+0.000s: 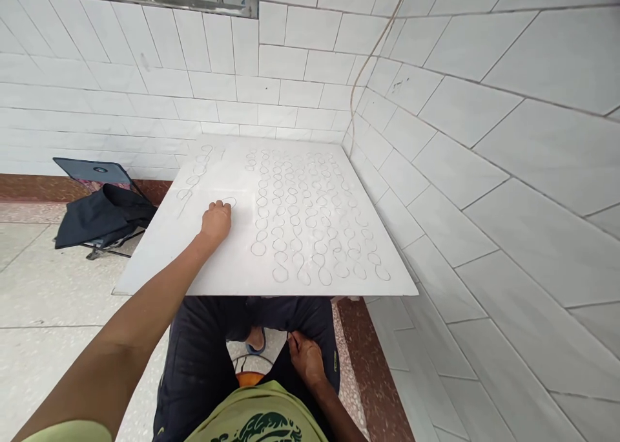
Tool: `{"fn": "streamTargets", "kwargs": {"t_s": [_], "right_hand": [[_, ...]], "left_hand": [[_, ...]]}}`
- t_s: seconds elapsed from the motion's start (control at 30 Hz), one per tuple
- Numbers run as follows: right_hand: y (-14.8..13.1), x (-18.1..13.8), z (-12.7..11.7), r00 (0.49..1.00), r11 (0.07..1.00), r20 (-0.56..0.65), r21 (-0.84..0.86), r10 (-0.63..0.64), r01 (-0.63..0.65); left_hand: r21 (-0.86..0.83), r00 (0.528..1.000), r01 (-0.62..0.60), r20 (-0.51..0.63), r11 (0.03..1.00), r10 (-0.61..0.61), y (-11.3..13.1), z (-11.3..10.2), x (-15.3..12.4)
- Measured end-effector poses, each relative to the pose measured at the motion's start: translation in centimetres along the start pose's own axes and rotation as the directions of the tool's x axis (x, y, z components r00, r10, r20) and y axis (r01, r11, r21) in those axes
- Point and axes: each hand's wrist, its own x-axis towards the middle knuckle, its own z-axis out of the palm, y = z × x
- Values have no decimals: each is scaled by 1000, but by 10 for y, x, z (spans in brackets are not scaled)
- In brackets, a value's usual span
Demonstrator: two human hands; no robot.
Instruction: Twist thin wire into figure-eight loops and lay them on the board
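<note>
My left hand (216,221) is closed with its knuckles up, low over the white board (232,274). A thin dark loop (229,201) shows just beyond its fingers; anything within the grip is hidden. Many thin dark loops, several shaped like figure eights (295,209), run in columns over the board's right half. Whether they are drawn lines or thin wires, I cannot tell. My right hand (306,359) rests on my thigh below the board, fingers curled together. What it holds, if anything, is too small to make out.
More loops (201,164) lie along the board's far left. A folding chair (104,170) with dark cloth (101,216) over it stands at left. White tiled walls (465,170) meet behind and right of the board. A thin cable (368,57) hangs in the corner.
</note>
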Motion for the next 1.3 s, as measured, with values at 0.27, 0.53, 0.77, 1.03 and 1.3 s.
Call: {"fn": "streamTargets", "kwargs": {"t_s": [0.27, 0.53, 0.77, 1.03, 1.3], "right_hand": [[-2, -2, -7, 998, 994, 51, 102, 32, -37], [-27, 1, -26, 970, 938, 241, 328, 34, -115], [-142, -9, -118, 931, 774, -18, 550, -365, 314], [-185, 31, -158, 779, 735, -43, 304, -626, 607], [-169, 19, -127, 895, 685, 145, 699, -421, 208]], "left_hand": [[-79, 1000, -9, 19, 997, 10, -18, -3, -42], [-478, 984, 133, -40, 868, -173, -41, -15, -127], [-824, 947, 266, 321, 500, 25, -43, -53, -208], [-834, 759, 332, 514, 441, 400, -34, -64, -235], [-854, 848, 362, 468, 375, 248, -37, -44, -233]]}}
